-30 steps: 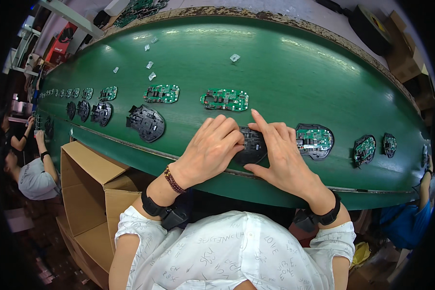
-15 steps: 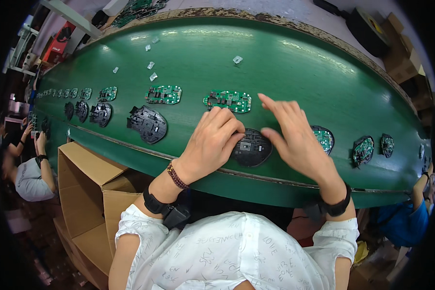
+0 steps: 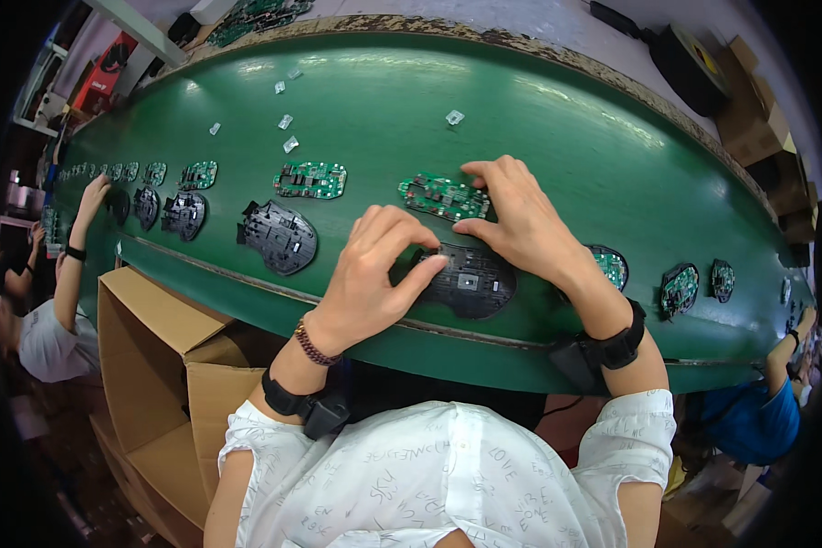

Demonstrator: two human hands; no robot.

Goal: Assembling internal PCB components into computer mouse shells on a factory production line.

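Observation:
My right hand [image 3: 521, 215] has its thumb and fingers closed round the right end of a green circuit board [image 3: 440, 195], which lies slightly tilted on the green belt. Just below it rests a black plastic mouse base [image 3: 475, 283], its ribbed inside facing up. At the upper left edge of that base, the thumb and forefinger of my left hand [image 3: 370, 279] pinch together on it; the exact contact is partly hidden by the fingers. Left of my hands lie another circuit board [image 3: 310, 180] and another black mouse base [image 3: 280, 239].
More boards [image 3: 199, 175] and bases [image 3: 184, 216] line the belt leftward. Bases fitted with boards [image 3: 679, 289] lie rightward. Small clear plastic pieces [image 3: 455, 118] are scattered farther back. An open cardboard box [image 3: 160, 320] stands below the belt's edge. A co-worker's hand [image 3: 93, 194] reaches in at left.
My right hand has moved left and closed on the circuit board, which has turned and shifted slightly right. My left hand has drawn a little left along the base. The co-worker's arm now reaches over the belt.

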